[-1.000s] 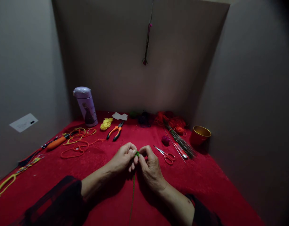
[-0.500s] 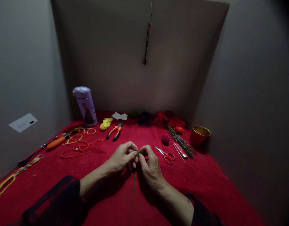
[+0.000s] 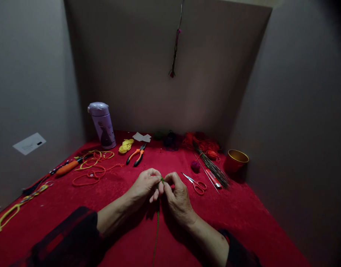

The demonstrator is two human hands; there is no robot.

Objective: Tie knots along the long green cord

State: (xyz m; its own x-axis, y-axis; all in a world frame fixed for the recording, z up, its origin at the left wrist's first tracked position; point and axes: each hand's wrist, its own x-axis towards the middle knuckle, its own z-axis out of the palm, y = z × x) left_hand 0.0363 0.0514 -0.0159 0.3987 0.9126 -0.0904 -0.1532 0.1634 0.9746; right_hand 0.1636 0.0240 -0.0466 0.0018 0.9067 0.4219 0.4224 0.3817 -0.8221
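Note:
Between my hands is a green cord (image 3: 157, 226), its lower length hanging toward the front edge of the view. My left hand (image 3: 146, 185) pinches the cord's upper end between thumb and forefinger, with the lower fingers a little apart. From the other side, my right hand (image 3: 177, 196) grips the same end, thumb and forefinger close to the left fingertips. A small green knot or loop shows where the fingertips meet; its detail is too small to make out. Scissors with red handles (image 3: 198, 187) lie just right of my right hand.
Orange-handled pliers (image 3: 136, 155) and yellow yarn (image 3: 126, 146) lie behind my left hand. A lilac bottle (image 3: 103, 126) stands back left. Red cord (image 3: 89, 180) loops at left. A bundle of thin stalks (image 3: 213, 167), a purple ball (image 3: 195, 166) and a gold-rimmed pot (image 3: 236, 163) are at right.
My left hand's lower fingers have uncurled slightly and extended downward. The right hand stays nearly in place. The whole view has shifted slightly.

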